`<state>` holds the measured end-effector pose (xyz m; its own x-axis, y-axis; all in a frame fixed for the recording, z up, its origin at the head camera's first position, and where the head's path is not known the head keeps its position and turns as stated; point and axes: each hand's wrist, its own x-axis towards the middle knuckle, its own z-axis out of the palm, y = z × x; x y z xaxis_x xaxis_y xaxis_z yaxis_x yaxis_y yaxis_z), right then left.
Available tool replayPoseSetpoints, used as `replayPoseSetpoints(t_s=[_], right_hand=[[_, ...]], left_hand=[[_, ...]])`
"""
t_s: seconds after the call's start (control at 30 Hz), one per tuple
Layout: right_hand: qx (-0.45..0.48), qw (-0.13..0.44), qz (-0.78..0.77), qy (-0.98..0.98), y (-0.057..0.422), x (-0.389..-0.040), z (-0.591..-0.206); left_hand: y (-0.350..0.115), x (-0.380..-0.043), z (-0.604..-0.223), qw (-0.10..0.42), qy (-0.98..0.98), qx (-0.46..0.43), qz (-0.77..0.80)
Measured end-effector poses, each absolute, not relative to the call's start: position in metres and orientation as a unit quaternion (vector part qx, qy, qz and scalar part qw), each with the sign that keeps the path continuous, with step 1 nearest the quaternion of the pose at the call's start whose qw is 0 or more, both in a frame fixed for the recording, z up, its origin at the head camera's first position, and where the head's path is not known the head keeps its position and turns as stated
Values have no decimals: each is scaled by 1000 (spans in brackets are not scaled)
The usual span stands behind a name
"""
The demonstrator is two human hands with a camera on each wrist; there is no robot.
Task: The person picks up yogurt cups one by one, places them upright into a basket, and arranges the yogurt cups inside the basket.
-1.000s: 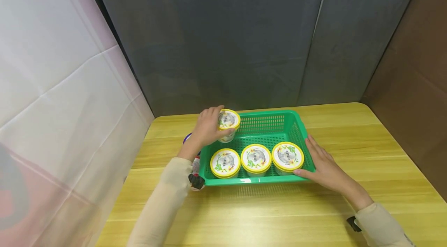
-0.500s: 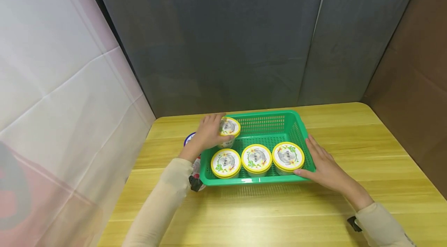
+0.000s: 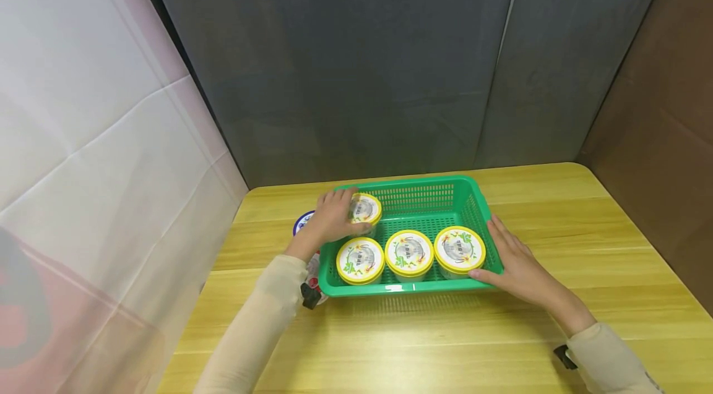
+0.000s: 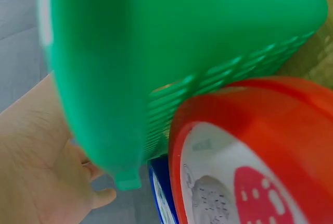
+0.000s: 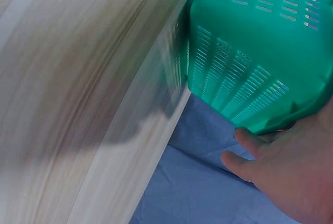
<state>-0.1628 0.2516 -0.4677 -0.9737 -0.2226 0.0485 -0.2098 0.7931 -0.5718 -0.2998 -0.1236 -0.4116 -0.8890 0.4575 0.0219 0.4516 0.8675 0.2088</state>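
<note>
My left hand (image 3: 333, 213) reaches over the left side of a green plastic basket (image 3: 409, 182) and grips a yellow-lidded tub (image 3: 364, 208) in its back left corner. The thumb lies across the tub's near side. Along the basket's front stand three matching tubs: a left tub (image 3: 360, 261), a middle tub (image 3: 409, 253) and a right tub (image 3: 459, 249), all upright. My right hand (image 3: 520, 264) holds the basket's right front corner, thumb over the rim and fingers along the outer side. In the right wrist view its fingertips (image 5: 247, 140) are at the basket's edge.
Outside the basket's left wall stand a blue-lidded tub (image 3: 302, 221) and a red-lidded tub (image 4: 291, 140) with a strawberry picture, partly hidden by the left arm in the head view. A wooden table (image 3: 423, 344) lies beneath. A grey curtain (image 3: 362, 72) hangs behind it.
My left hand has lowered the yellow-lidded tub into the basket's back left corner, moving slightly toward me. The right hand and basket have stayed in place.
</note>
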Motion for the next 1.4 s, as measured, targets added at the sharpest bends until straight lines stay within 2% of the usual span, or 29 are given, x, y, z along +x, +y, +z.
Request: replayPoseSetpoints(t_s=[0.37,1.4], right_hand=[[-115,11,-304,946,252,-163,-468],[-114,10,-305,945,253,-163,-471]], left_hand=[[-122,-298,-418,39,970,225,86],[-123,-294,-419,59,971,219,81]])
